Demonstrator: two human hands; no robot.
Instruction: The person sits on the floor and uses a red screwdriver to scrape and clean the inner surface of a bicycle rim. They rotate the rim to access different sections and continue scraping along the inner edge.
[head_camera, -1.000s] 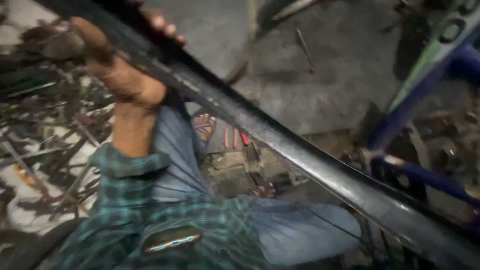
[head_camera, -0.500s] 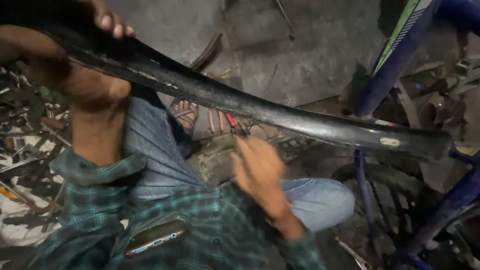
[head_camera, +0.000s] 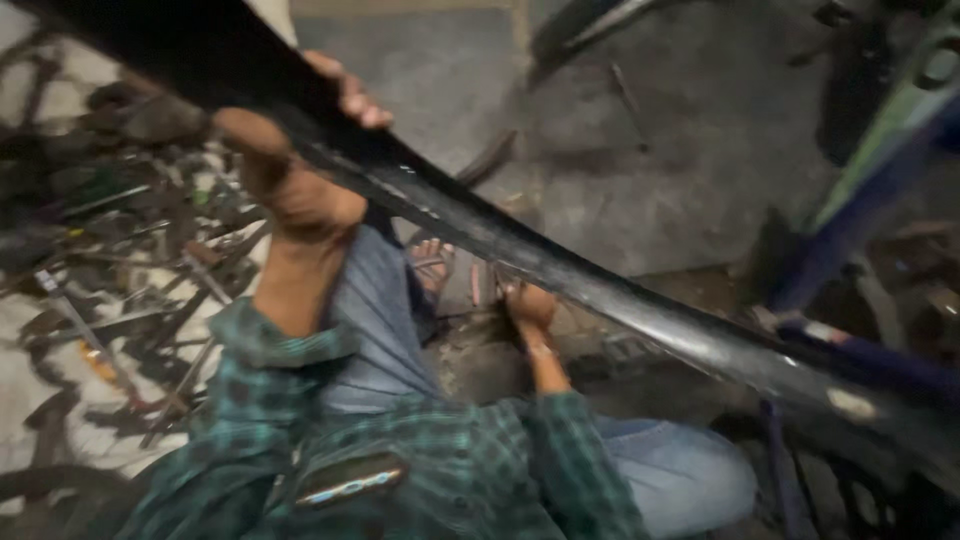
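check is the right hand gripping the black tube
No, the right hand is down near the floor beneath the black tube; only the left hand grips it.

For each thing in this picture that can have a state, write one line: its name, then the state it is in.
left hand: raised, gripping the black tyre, fingers curled over its top edge.
black tyre: held up, slanting from upper left to lower right.
right hand: low by the knees; blurred, hold unclear.
blue bicycle frame: standing at right, untouched.
scattered metal tools: lying loose on the floor at left.
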